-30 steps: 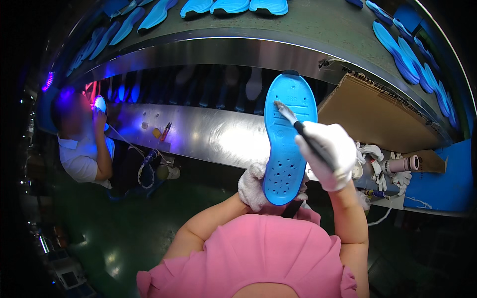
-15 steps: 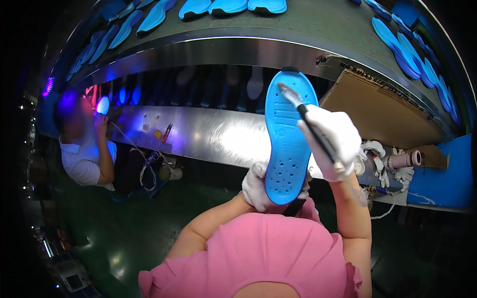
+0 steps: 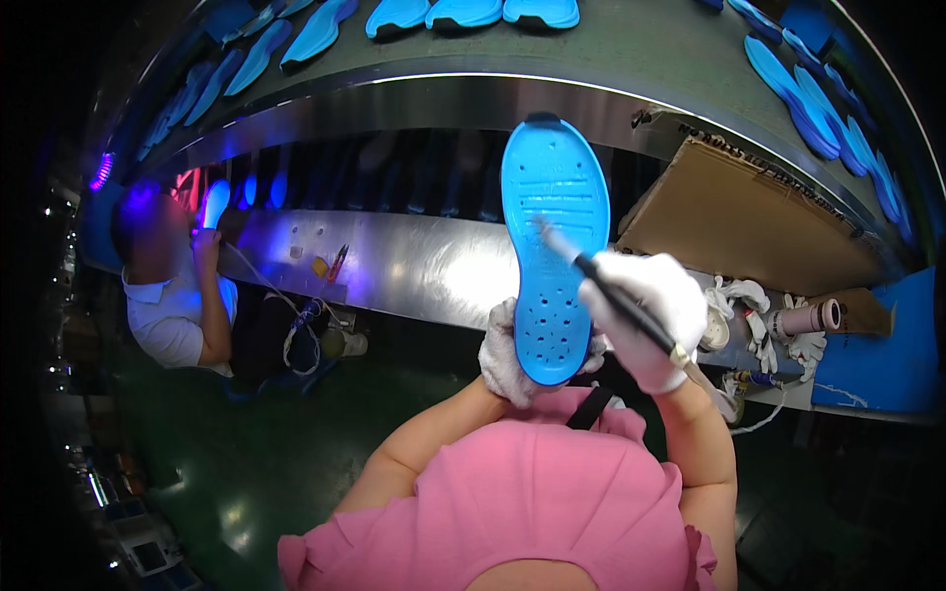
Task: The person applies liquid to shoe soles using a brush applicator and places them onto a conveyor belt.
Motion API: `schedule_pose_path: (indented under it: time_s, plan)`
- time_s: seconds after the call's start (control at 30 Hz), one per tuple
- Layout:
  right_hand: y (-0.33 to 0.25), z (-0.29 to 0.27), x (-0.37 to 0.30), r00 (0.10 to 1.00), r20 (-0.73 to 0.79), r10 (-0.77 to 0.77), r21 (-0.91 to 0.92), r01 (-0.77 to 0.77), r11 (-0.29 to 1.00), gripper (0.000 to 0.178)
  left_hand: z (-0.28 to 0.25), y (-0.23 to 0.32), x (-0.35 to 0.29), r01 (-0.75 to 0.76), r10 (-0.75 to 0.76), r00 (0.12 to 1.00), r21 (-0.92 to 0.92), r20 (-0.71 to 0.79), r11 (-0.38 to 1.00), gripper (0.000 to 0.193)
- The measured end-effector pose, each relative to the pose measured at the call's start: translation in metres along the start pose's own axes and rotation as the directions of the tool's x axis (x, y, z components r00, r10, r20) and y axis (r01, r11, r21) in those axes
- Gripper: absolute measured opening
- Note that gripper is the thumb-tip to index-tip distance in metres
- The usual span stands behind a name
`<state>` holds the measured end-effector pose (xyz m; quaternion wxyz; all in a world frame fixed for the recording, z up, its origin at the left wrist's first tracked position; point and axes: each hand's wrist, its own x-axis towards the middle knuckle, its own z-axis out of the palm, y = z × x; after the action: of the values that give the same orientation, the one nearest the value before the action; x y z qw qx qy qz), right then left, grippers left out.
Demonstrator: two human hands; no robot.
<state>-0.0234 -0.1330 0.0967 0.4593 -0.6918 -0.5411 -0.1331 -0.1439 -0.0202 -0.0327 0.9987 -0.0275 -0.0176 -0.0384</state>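
Note:
A bright blue shoe sole (image 3: 552, 266), with ribs at its wide far end and small holes toward its heel, stands tilted in front of me. My left hand (image 3: 507, 357), in a white glove, grips it by the heel end; some of the fingers are hidden behind it. In my white-gloved right hand (image 3: 652, 313) is a brush (image 3: 631, 307) with a black handle. A thin tube hangs from the handle's back end. The bristles are at the sole's surface, just below the ribs; whether they touch it I cannot tell.
Several blue soles (image 3: 463, 12) lie on the dark conveyor belt (image 3: 631, 49) beyond a metal ledge. A cardboard piece (image 3: 749, 217) leans at right, near white gloves (image 3: 759, 335) and a pink cup (image 3: 810, 318). At left a co-worker (image 3: 177, 295) holds a sole under violet light.
The brush tip has moved from the sole's far end down to below the ribs. The sole has shifted slightly left and changed its tilt. The co-worker's sole has turned a little.

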Motion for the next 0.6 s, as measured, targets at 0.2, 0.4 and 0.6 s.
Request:
schedule_pose_path:
  time_s: [0.2, 0.4, 0.6]
  plan:
    - [-0.009, 0.004, -0.007, 0.961, 0.272, 0.04, 0.053, -0.056, 0.997, 0.006, -0.01, 0.004, 0.006, -0.136, 0.216, 0.909, 0.237, -0.356, 0.962, 0.08]
    - [-0.017, 0.021, -0.027, 0.928, 0.189, -0.322, -0.095, 0.344, 0.934, 0.019, -0.027, 0.012, 0.01, -0.194, 0.42, 0.899, 0.746, -0.125, 0.637, 0.048]
    - [-0.007, 0.014, -0.024, 0.931, 0.229, -0.284, -0.045, 0.301, 0.952, 0.022, -0.01, 0.016, 0.015, -0.127, 0.123, 0.992, 0.154, 0.035, 0.98, 0.076]
